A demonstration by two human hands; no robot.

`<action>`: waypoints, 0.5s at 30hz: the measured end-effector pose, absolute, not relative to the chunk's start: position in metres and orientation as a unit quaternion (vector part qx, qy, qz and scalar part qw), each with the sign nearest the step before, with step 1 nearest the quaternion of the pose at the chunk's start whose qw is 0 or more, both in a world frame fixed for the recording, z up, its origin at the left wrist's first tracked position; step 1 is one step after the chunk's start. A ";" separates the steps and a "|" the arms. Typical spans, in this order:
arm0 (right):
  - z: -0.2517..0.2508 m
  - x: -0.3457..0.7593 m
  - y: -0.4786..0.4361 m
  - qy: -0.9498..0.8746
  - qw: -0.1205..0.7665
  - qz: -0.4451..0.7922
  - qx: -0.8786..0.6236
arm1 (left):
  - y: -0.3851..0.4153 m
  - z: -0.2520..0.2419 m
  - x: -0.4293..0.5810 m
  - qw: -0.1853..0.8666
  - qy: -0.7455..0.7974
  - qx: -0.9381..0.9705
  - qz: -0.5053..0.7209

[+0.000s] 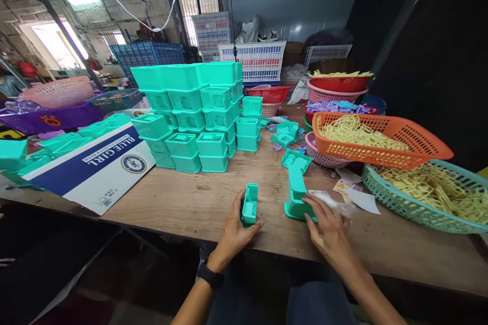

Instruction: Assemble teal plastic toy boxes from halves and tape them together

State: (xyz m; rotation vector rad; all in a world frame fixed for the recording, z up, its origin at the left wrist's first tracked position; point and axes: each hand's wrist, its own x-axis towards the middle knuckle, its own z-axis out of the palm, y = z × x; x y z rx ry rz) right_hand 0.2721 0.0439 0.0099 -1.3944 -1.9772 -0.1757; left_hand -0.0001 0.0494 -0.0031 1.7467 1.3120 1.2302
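Note:
My left hand (235, 226) is curled around a small teal plastic box (250, 203), with the fingers behind its left side and the thumb stretched along the near end. The box's open hollow side faces up. My right hand (328, 228) is at the near right corner of a stepped stack of teal plastic boxes (296, 193), its fingers spread and the fingertips touching the plastic. Beside and partly behind this hand lies a crumpled clear plastic bag (337, 205). Another teal tray-like piece (297, 160) rests just beyond the stepped stack.
Tall rows of teal boxes (186, 106) stand at the back left, beside a Blue Girl carton (107, 167). On the right, an orange basket (385, 137) and a green basket (423, 213) hold yellow strands. Papers (364, 200) lie near them. The table's front edge (168, 231) runs close to me.

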 end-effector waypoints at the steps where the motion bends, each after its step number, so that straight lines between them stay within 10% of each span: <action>1: 0.009 0.273 0.048 -0.769 0.344 -0.058 -0.535 | 0.049 -0.004 0.000 0.307 0.500 0.661 0.468; 15: 0.058 0.304 0.089 -0.857 0.272 0.036 -0.435 | 0.034 0.000 -0.010 0.333 0.514 0.646 0.455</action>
